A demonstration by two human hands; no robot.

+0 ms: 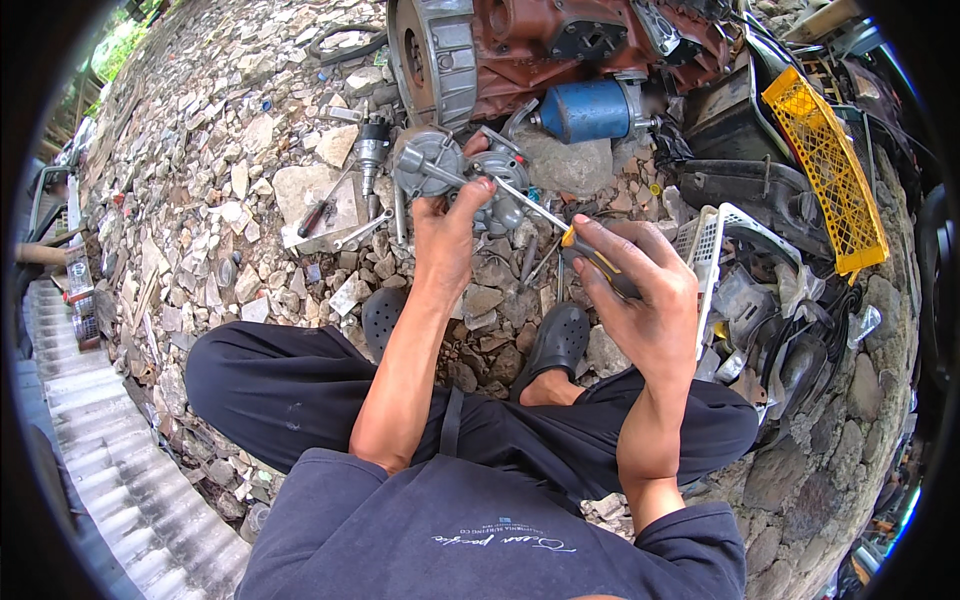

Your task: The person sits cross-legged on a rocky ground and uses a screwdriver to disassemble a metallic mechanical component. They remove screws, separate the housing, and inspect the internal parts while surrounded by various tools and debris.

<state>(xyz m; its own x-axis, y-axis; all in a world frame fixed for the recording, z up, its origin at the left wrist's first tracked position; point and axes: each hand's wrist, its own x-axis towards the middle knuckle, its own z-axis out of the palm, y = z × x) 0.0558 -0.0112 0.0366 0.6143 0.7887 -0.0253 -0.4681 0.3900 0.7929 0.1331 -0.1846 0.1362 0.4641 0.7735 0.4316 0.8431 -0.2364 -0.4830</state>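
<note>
My left hand [450, 225] grips a grey cast-metal part [428, 163] by a rod-like arm, thumb on top. Beside and below it is a second round metal piece [498, 215]. My right hand [645, 290] is closed on a screwdriver [600, 262] with a yellow-and-black handle; its shaft reaches up-left to the metal parts beside my left thumb, where the exact contact is too small to tell. Left of the parts lie an impact tool [371, 150], a screwdriver [319, 212] on a stone slab and a spanner [361, 229].
A rusty-red engine block [590, 35] and blue cylinder [583, 110] sit behind the parts. At the right are a yellow crate [824, 165], black containers [742, 190], a white basket [708, 262] and cables. Loose stones cover the ground; corrugated sheeting [90, 410] runs along the left.
</note>
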